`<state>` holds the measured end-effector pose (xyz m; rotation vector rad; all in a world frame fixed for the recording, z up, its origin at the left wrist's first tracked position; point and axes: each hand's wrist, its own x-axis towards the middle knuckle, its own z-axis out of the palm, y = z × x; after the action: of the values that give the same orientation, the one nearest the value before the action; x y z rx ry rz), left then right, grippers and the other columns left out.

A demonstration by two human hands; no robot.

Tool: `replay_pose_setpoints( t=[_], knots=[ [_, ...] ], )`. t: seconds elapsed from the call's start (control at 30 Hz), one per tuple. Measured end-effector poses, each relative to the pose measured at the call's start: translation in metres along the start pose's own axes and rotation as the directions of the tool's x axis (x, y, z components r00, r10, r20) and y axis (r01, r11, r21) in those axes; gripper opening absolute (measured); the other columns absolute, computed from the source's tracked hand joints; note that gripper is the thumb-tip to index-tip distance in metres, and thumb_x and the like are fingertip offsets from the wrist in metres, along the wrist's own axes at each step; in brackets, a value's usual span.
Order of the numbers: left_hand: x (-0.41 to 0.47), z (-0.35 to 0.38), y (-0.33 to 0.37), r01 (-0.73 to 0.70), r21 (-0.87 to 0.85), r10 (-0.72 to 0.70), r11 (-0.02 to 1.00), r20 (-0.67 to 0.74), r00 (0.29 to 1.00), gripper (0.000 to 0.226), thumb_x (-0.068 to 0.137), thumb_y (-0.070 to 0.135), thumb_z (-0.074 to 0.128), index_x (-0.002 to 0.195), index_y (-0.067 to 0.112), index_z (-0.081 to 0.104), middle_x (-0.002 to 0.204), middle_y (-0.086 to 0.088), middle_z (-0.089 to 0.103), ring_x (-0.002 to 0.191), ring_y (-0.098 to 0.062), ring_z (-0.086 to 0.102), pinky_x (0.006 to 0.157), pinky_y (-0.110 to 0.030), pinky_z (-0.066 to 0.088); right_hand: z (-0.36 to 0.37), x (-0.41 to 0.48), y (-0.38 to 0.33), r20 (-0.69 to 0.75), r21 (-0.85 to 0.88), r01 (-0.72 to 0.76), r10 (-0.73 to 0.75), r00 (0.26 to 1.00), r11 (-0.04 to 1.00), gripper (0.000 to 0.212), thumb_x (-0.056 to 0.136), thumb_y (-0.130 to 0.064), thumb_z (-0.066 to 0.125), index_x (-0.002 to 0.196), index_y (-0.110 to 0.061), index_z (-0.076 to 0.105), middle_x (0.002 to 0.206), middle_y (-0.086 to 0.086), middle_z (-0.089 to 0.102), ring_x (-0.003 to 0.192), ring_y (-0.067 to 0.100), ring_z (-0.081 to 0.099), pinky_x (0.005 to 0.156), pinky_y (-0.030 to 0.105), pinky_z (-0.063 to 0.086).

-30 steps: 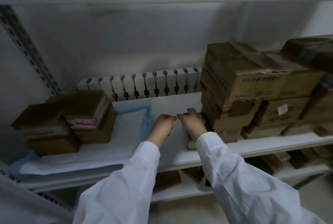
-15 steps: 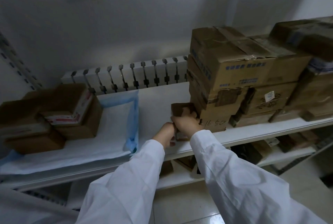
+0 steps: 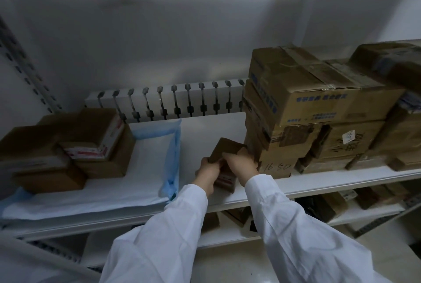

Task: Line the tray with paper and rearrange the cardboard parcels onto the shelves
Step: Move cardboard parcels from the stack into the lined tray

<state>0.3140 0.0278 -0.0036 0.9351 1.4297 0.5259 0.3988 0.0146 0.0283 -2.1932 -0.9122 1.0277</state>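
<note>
With the fingers of the left hand (image 3: 206,172) and right hand (image 3: 241,164) wrapped around the small parcel (image 3: 224,159) beside the tall stack (image 3: 287,109), lift it straight clear, then carry it left onto the paper lining (image 3: 145,159).

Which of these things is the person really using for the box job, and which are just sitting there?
Part of the job:
- small parcel, held by left hand and right hand
- blue-edged paper
- parcels on the paper
- stacked boxes
- shelf

Just there:
- white slotted rack
- things on the lower shelf
</note>
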Motion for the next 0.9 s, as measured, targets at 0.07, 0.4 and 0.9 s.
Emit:
replay_pose_setpoints(
  t=[0.07,0.4,0.9],
  knots=[
    [0.002,-0.005,-0.001,-0.023,-0.060,0.022,0.998,-0.012,1.000,0.055,0.076,0.055,0.060,0.121,0.032,0.040,0.125,-0.010,0.050,0.102,-0.027,0.055,0.091,-0.044,0.050,0.000,-0.002,-0.005,-0.031,0.068,0.001,0.001,1.000,0.998,0.063,0.084,-0.039,0.057,0.135,-0.008,0.037,0.134,0.016,0.046,0.123,0.033,0.044,0.105,0.042,0.038],
    [-0.022,-0.053,0.043,-0.251,-0.511,0.250,0.823,-0.071,0.966,0.061,0.080,0.031,0.070,0.132,0.013,0.044,0.115,-0.011,0.064,0.097,-0.022,0.062,0.086,-0.032,0.050,0.020,-0.023,-0.046,-0.151,0.329,0.347,-0.313,0.938,0.878,0.069,0.065,-0.069,0.043,0.121,-0.030,0.052,0.117,0.007,0.057,0.109,0.030,0.056,0.096,0.048,0.047],
    [-0.094,-0.201,0.078,-0.630,-0.326,0.432,0.705,-0.508,0.745,0.059,0.084,0.038,0.064,0.136,0.019,0.042,0.122,-0.005,0.060,0.099,-0.020,0.061,0.082,-0.031,0.050,0.091,-0.102,-0.147,0.303,0.692,0.315,-0.658,0.689,0.649,0.039,0.093,-0.036,0.053,0.130,-0.025,0.048,0.116,0.001,0.064,0.096,0.011,0.062,0.084,0.025,0.050]
  ],
)
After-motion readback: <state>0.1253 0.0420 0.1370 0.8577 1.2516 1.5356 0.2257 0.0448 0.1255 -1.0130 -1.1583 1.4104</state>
